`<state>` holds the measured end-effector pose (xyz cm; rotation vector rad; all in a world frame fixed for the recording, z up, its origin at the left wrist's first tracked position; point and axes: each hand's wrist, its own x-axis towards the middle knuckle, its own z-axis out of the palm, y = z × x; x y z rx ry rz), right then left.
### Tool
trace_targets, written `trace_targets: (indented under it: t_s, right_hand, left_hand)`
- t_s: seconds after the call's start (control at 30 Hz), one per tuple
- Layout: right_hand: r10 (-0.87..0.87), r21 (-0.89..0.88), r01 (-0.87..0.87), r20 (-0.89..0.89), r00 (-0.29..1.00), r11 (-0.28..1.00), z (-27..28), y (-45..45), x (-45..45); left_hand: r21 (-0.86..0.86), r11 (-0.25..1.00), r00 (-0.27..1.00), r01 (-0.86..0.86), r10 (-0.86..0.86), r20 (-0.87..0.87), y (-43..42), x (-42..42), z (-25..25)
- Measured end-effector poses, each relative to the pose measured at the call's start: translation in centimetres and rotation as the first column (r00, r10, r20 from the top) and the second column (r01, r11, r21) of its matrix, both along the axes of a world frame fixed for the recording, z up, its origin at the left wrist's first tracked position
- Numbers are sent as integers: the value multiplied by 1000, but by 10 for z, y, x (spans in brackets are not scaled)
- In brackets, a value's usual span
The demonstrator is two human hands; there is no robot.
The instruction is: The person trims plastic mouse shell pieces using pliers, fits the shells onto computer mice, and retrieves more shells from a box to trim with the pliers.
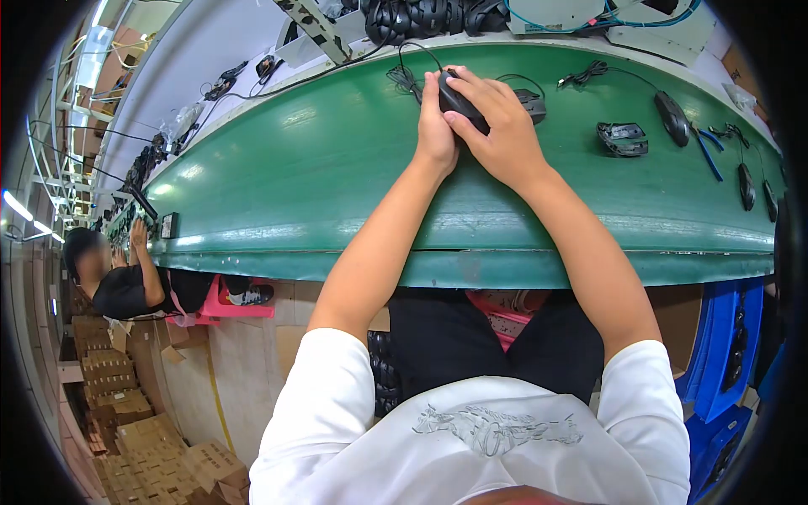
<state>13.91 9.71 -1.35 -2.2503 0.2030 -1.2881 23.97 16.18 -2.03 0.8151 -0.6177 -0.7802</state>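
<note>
With the left hand (435, 130), we should support the flank of the black corded mouse (459, 105) and leave slack in the bundled cable (406, 80), so that no pull reaches the cable entry. With the right hand (502, 118), we should apply even pressure across the body, since a one-sided squeeze could tilt it or let it slip. Both wrists should bear no load on the green worktop (295, 160). To the right, we should leave clearance from the dark mouse-like part (534, 105) beside the right hand.

The mouse sits between our two hands, above the far half of the worktop, its cable end pointing away from us. The left fingers grasp its left side, near the cable end; their contact underneath is hidden, so we cannot tell how far they wrap. The right fingers grasp it from above and the right, with the thumb across the near end. Farther right, well apart from our fingers, lie an open mouse shell (623, 140), another corded mouse (672, 118) and blue-handled pliers (709, 156).
</note>
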Motion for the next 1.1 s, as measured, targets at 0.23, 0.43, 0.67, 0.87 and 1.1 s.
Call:
trace_targets:
  t_s: [0.23,0.43,0.67,0.87,1.1]
  right_hand:
    - [-8,-60,6,-42,999,998,-3,4,3]
    - [-80,-169,57,-134,988,984,-7,12,4]
    - [-23,-140,14,-68,997,990,-9,12,10]
    - [-39,-138,38,-6,999,990,-10,16,12]
    - [-94,-58,97,48,994,994,-13,12,15]
  left_hand:
    - [-52,999,985,-1,-8,-175,2,-7,8]
    - [-124,992,950,23,-60,-306,5,-3,4]
    - [-141,989,904,34,-90,-419,7,-2,7]
    - [-107,994,896,34,-78,-437,15,-6,10]
    - [67,998,962,-1,19,-273,9,1,8]
